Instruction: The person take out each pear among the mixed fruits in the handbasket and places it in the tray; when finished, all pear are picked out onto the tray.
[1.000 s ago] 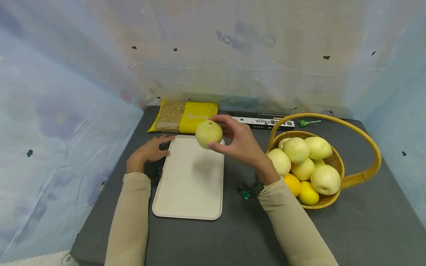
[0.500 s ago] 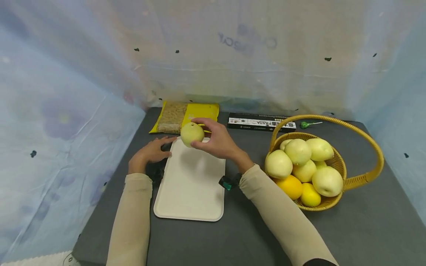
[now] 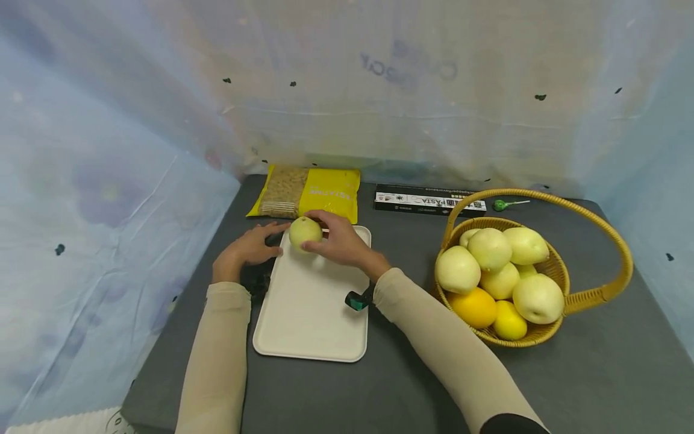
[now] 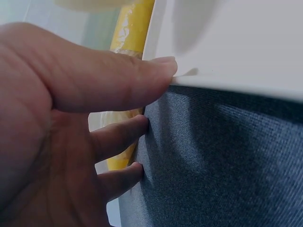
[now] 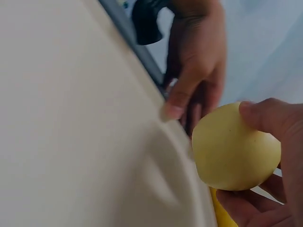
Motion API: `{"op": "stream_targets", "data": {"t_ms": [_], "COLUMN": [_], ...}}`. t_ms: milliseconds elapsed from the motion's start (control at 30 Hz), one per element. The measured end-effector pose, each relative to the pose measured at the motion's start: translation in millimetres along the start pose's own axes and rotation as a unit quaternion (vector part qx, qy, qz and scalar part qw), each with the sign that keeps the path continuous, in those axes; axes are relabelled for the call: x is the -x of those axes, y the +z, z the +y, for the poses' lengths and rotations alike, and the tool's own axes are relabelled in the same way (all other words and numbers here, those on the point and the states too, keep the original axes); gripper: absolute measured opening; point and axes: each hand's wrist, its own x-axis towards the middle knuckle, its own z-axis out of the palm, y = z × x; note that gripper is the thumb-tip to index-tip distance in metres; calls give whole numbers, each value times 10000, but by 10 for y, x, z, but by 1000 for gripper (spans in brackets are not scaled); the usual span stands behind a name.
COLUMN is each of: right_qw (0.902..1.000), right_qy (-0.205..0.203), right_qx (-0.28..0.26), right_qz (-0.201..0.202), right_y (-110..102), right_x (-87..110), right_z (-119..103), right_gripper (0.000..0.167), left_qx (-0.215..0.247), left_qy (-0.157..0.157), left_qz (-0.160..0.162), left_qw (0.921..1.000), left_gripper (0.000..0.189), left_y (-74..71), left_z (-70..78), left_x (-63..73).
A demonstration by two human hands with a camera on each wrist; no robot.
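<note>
Right hand [image 3: 343, 241] gripping pale-green fruit [image 3: 303, 234], left hand [image 3: 250, 247] spread, touching tray [image 3: 309, 319] — "PASTA" box [image 3: 414, 200]

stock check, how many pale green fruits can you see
8 visible: one pale green fruit in the right hand, seven in the basket; more may be hidden underneath.

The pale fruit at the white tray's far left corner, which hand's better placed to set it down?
Probably the right hand: it grips the pale fruit at the white tray, while the left hand holds no fruit, its thumb on the tray's edge.
</note>
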Motion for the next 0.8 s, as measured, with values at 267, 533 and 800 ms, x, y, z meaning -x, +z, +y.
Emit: {"op": "stream_targets", "data": {"t_ms": [267,533,800], "right_qw": [9993,9982,9981], "right_qy": [-98,-175,144], "right_qx": [334,572,562], "right_qz": [-142,-59,183], "right_y": [171,248,227], "right_x": [-51,-73,105], "right_z": [142,134,80], "right_gripper": [70,74,90], "left_qx": [14,2,-22], "left_qy": [-10,-181,-207], "left_qz": [6,67,35], "left_qw": [10000,9998,9998], "left_gripper": [72,73,73], "left_y": [-2,-17,-8], "left_z": [7,36,49], "left_x": [14,4,18]}}
